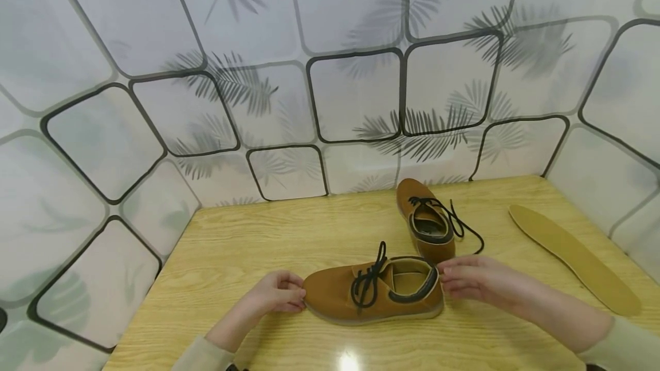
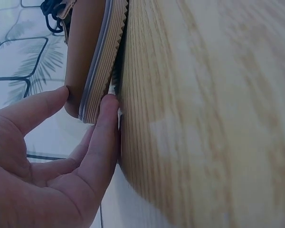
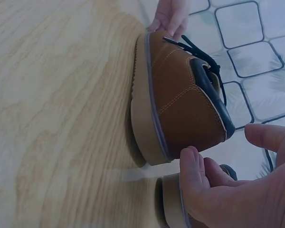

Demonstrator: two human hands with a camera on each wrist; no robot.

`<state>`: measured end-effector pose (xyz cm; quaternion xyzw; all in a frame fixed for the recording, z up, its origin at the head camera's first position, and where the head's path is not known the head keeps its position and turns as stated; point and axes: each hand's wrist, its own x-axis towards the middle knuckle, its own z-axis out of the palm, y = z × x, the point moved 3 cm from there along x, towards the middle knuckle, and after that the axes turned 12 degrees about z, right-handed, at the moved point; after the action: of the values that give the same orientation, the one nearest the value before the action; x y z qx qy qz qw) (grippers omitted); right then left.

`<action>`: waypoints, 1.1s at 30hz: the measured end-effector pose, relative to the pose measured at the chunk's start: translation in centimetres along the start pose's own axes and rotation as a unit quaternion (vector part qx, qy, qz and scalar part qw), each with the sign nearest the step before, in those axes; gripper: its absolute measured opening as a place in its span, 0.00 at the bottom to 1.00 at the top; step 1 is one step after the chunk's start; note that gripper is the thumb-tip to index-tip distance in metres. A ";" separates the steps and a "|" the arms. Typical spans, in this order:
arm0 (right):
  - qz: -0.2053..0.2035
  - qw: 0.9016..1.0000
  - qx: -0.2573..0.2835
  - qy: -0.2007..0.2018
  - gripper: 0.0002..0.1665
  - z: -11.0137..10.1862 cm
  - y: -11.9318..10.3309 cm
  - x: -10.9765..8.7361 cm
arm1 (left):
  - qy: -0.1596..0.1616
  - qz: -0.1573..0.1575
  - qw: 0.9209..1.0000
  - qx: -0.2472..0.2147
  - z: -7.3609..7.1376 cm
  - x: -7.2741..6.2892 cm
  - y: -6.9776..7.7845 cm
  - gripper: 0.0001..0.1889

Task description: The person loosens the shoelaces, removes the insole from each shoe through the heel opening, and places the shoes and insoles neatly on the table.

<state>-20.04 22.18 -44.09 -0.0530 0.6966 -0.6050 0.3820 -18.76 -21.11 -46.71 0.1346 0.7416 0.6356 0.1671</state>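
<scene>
A brown lace-up shoe (image 1: 335, 288) with black laces and a dark collar lies sole down across the front of the table, toe to the left. At the toe, my left hand (image 1: 282, 292) pinches it; the left wrist view has the thumb on the upper and a finger (image 2: 107, 118) at the ridged sole (image 2: 104, 71). My right hand (image 1: 476, 279) is at the heel with loosely bent fingers. Its fingertips (image 3: 192, 159) are at the heel's back in the right wrist view, while the thumb stands apart from the collar.
Behind the heel stands a second brown shoe (image 1: 409, 193), its toe toward the back wall and a lace (image 1: 471, 233) trailing right. A tan insole (image 1: 572, 256) lies on the table (image 1: 247, 245) at the right. Patterned sheeting (image 1: 356, 96) encloses the back and sides.
</scene>
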 end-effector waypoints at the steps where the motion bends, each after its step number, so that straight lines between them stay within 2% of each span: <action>1: 0.000 1.000 -0.001 0.000 0.31 0.0 -0.2 0.0 | 0.002 0.000 1.000 -0.001 0.0 0.0 0.0 0.25; 5: -0.007 1.000 -0.014 0.007 0.32 0.1 -1.1 0.0 | 0.000 0.010 1.000 -0.002 -0.1 0.0 0.0 0.29; 15: -0.038 0.997 -0.055 0.039 0.33 0.4 -3.2 0.3 | -0.009 0.021 0.999 0.023 0.1 0.0 0.4 0.30; 22: -0.032 0.995 -0.066 0.072 0.34 1.1 -4.8 0.7 | -0.006 0.015 0.999 0.028 0.1 0.0 0.5 0.30; 29: -0.052 0.994 -0.071 0.069 0.34 2.3 -5.8 1.5 | -0.008 0.010 0.999 0.034 0.2 -0.1 0.4 0.30; 33: -0.060 0.992 -0.074 0.081 0.30 3.1 -6.3 2.0 | -0.005 0.008 0.999 0.037 0.2 -0.1 0.3 0.30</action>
<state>-22.03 16.96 -39.38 -0.0734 0.7637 -0.5760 0.2821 -18.58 -20.96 -46.42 0.1495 0.7626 0.6085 0.1606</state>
